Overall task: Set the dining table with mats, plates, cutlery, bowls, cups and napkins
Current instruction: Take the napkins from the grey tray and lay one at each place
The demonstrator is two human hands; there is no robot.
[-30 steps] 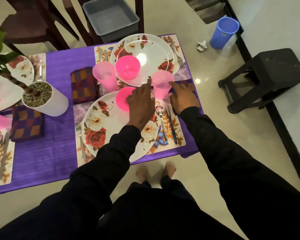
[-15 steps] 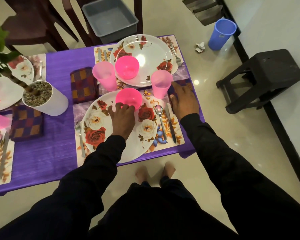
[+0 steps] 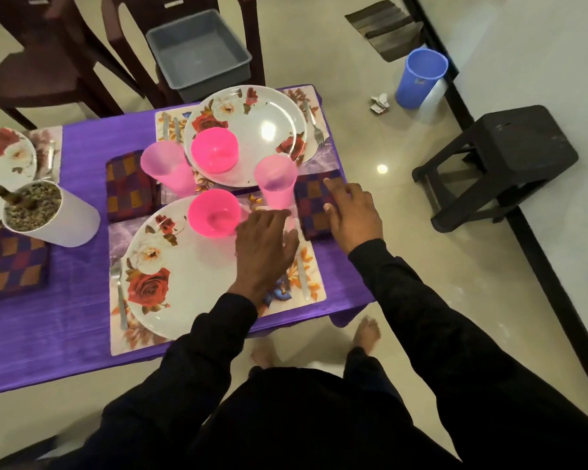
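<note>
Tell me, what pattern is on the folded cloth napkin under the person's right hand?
Checked squares of purple, orange and dark red on the folded cloth napkin, in the head view.

No text, label, brand, number or sign can be read anywhere in the view.
</note>
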